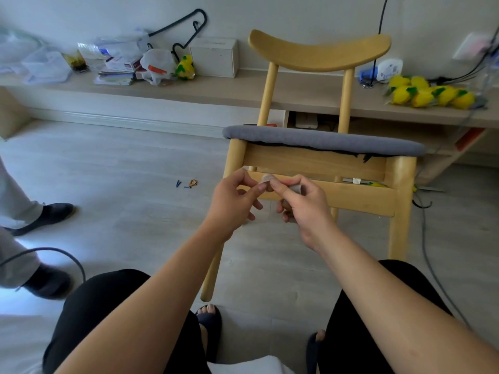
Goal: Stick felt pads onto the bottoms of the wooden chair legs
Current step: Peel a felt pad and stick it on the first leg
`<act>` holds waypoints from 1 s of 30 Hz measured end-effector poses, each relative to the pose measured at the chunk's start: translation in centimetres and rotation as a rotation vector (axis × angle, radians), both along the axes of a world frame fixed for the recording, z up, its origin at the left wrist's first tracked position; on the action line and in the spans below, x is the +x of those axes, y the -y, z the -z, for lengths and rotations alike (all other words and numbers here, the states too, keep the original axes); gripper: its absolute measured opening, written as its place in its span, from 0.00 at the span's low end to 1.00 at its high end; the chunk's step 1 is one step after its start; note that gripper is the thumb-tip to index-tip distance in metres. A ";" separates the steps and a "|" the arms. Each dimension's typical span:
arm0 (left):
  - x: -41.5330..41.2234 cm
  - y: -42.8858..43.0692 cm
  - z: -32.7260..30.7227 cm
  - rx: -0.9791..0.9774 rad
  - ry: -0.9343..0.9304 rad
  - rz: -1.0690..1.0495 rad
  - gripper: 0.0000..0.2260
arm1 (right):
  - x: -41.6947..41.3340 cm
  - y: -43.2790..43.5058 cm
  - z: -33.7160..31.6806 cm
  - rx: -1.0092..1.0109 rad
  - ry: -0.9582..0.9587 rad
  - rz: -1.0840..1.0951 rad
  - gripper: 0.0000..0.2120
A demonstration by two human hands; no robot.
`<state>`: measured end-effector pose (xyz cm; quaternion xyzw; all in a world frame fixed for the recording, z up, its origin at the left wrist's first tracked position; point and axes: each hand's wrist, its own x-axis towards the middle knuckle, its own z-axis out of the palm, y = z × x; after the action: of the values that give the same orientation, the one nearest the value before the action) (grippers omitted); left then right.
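A light wooden chair [318, 160] with a grey seat cushion stands upright on the floor before me. Its front left leg [213, 268] and front right leg [401, 211] reach down to the floor. Both my hands meet in front of the chair's front rail. My left hand [233, 201] pinches the edge of a small round beige felt pad [266, 179]. My right hand [302, 201] grips a strip of pads [295, 188], its thumb pressed beside the round pad. Part of the strip is hidden in my palm.
Another person's legs and dark shoes [46, 214] stand at the left, with a cable [54, 251] curving over the floor. A low shelf [216, 90] behind the chair carries bags, boxes and yellow plush toys [429, 94]. Small scraps [189, 183] lie on the floor. Cables [426, 238] run at the right.
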<state>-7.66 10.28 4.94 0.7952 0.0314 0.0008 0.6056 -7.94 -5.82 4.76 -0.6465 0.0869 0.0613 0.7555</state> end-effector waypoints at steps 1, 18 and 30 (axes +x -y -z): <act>0.0 0.3 0.1 0.027 -0.001 -0.033 0.11 | 0.1 -0.1 0.0 -0.018 -0.012 0.002 0.06; -0.1 0.9 -0.8 -0.431 -0.177 0.076 0.16 | 0.8 0.4 -0.8 0.135 -0.093 -0.105 0.09; 0.4 -1.4 -2.2 -0.171 0.036 0.295 0.10 | 1.3 2.9 -1.3 -0.036 0.105 -0.434 0.17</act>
<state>-7.24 11.72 7.17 0.7367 -0.0964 -0.0766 0.6649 -6.60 -8.68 6.08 -0.6657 -0.0925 0.1873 0.7164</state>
